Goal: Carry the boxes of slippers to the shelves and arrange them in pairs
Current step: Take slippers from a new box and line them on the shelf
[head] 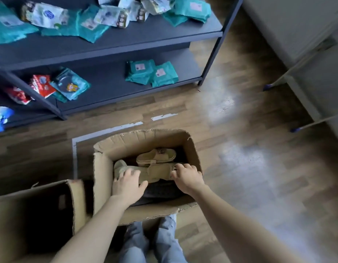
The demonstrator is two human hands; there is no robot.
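From the head view we look down into an open cardboard box standing on the wooden floor, just in front of our knees. Inside it lie beige slippers: a far slipper near the back wall and a near slipper lying crosswise right in front of it, both on top of something dark. Our left hand rests on the left end of the near slipper, its fingers spread wide and laid flat over it rather than closed round it. Our right hand is on the right end of the same slipper, its fingers curled loosely over the strap by the dark emblem; we cannot tell whether they actually grip it. So the near slipper lies between and under both sets of fingers, while the far slipper is untouched just beyond them. A second box stands open at our left, touching the first. Beyond, dark shelves carry teal packets and other packets in red and white.
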